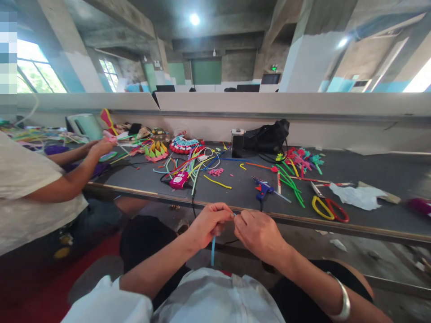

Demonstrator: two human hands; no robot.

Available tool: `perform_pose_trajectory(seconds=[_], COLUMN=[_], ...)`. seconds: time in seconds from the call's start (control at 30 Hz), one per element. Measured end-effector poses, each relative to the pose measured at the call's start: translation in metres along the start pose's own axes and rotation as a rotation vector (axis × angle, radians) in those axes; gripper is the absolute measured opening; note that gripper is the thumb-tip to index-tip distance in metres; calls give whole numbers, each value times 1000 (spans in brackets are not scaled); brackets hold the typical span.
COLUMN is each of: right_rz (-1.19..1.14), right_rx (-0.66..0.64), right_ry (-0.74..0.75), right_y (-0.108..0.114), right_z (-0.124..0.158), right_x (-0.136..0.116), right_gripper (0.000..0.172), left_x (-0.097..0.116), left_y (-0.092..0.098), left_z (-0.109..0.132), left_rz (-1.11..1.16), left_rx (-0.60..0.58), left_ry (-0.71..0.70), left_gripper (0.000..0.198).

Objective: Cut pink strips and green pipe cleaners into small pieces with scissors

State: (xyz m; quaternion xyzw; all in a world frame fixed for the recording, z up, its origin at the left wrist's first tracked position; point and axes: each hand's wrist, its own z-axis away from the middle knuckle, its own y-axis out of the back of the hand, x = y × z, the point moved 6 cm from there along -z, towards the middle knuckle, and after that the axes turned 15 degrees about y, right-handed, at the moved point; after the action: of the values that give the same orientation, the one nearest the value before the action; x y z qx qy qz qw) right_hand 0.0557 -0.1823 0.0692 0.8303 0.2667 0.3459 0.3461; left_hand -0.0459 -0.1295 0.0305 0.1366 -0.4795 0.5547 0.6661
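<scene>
1. Left hand (210, 222) and right hand (257, 231) meet before the person's body, fingertips nearly touching; the left is pinched on a thin blue strip (213, 251), whose loose length hangs below it, and the right's curled fingers grip a bit of blue showing between the two.
2. Just beyond both hands runs a long dark table (215, 197), its near edge right behind the knuckles.
3. Well to the left of the left hand sits a co-worker (37, 197) in a pale top, arms stretched over the same surface.
4. Far beyond the right hand, against the low partition, slumps a black bag (267, 137).
5. Ahead and to the right of the right hand lies a crumpled white sheet (358, 196).
6. Between that sheet and the right hand rest scissors (326, 200) with one yellow and one red handle.
7. Straight past the right hand, near it, lies a blue glue gun (264, 188).
8. Ahead of the left hand and to its left is a small pink box (179, 180).
9. Directly beyond the left hand lies a short yellow strip (217, 181).
</scene>
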Motion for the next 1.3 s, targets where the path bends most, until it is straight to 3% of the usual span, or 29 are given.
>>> perform_pose_trajectory(seconds=[0.13,0.37,0.63,0.9,1.13,1.3], right_rz=[1,-65,-439,-605,-446,-649], right_rx=[-22,93,290,268,290,256], right_ry=[38,-37,-260,-345,-245,-388], right_y=[-1,6,9,3,8,-1], right_z=[-3,-5,10,13,9,13], right_x=[3,6,13,15,11,17], right_gripper=[16,24,31,30,29,29], left_x=[-1,0,7,6,7,6], left_y=[2,3,-7,-7,-7,-9], left_z=[-1,3,11,13,11,10], left_rz=[22,-4,-116,-170,-130,-139], left_rx=[-8,15,5,36,48,-37], left_ry=[-28,-138,-221,-231,-230,-214], left_gripper=[24,25,24,22,18,22])
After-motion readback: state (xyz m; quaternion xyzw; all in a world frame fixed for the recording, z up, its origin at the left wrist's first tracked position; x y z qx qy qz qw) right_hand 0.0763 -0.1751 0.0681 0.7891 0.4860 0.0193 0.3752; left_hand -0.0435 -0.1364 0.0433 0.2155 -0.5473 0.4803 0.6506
